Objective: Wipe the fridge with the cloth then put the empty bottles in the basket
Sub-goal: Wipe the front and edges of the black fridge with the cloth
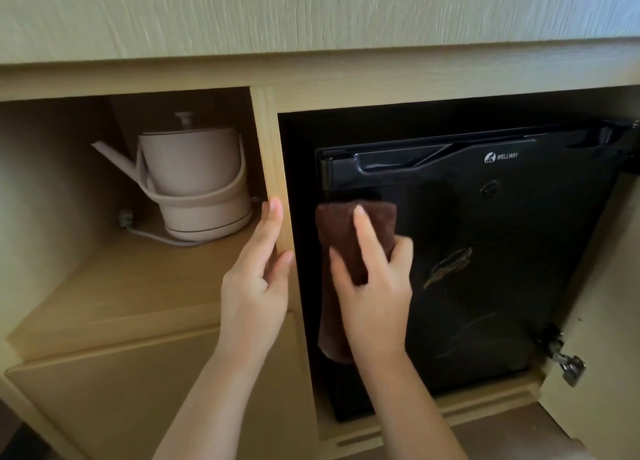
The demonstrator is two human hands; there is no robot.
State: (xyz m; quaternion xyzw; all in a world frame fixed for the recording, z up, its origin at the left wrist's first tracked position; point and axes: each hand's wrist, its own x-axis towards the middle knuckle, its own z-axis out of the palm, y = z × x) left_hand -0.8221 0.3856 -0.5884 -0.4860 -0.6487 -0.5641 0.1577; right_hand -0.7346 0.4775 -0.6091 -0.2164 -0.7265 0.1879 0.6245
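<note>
A small black fridge (485,251) with its door closed stands inside a wooden cabinet on the right. My right hand (374,286) holds a brown cloth (343,231) against the left side of the fridge door, fingers and thumb wrapped around the cloth. The cloth's lower end hangs down behind my wrist. My left hand (259,276) grips the wooden divider post (273,168) just left of the fridge. No bottles or basket are in view.
A beige electric kettle (194,179) with a cord sits on its base on the open shelf at left. The cabinet door (602,321) stands open at the right edge, with metal hinges. A closed wooden panel lies below the shelf.
</note>
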